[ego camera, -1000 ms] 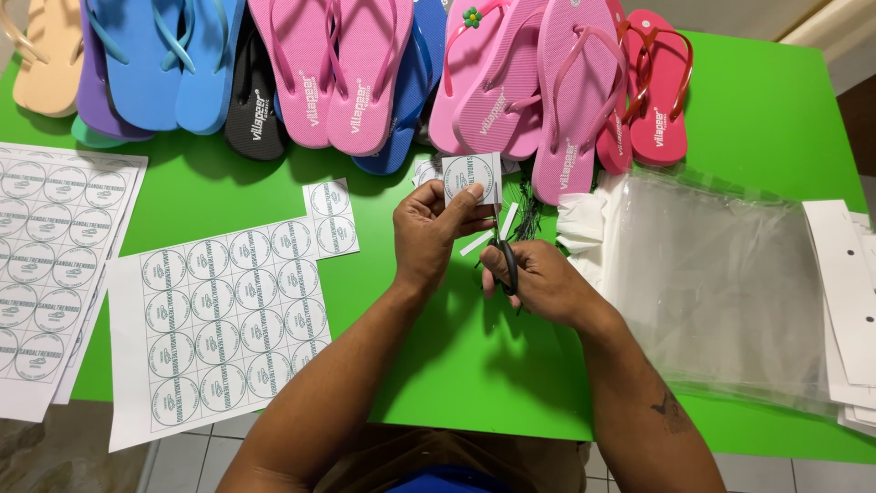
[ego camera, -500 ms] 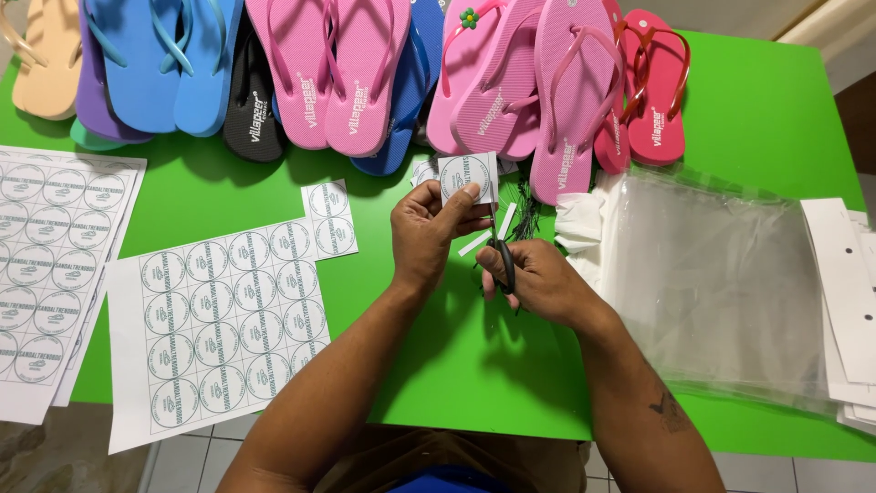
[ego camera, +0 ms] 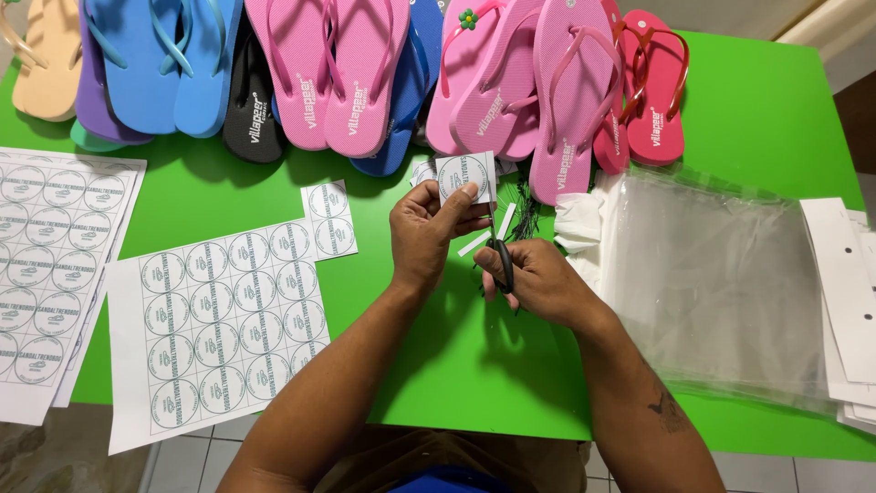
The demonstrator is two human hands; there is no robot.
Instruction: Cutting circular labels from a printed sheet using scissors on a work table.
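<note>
Fingers (ego camera: 461, 199) of left hand (ego camera: 424, 233) pinching paper label (ego camera: 465, 175), right hand (ego camera: 534, 278) gripping scissors (ego camera: 500, 251) just beside it

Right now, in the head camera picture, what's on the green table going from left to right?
Sheets of round labels → partly cut label sheet → left hand holding a cut label → right hand with scissors → clear plastic bags → white cards.
</note>
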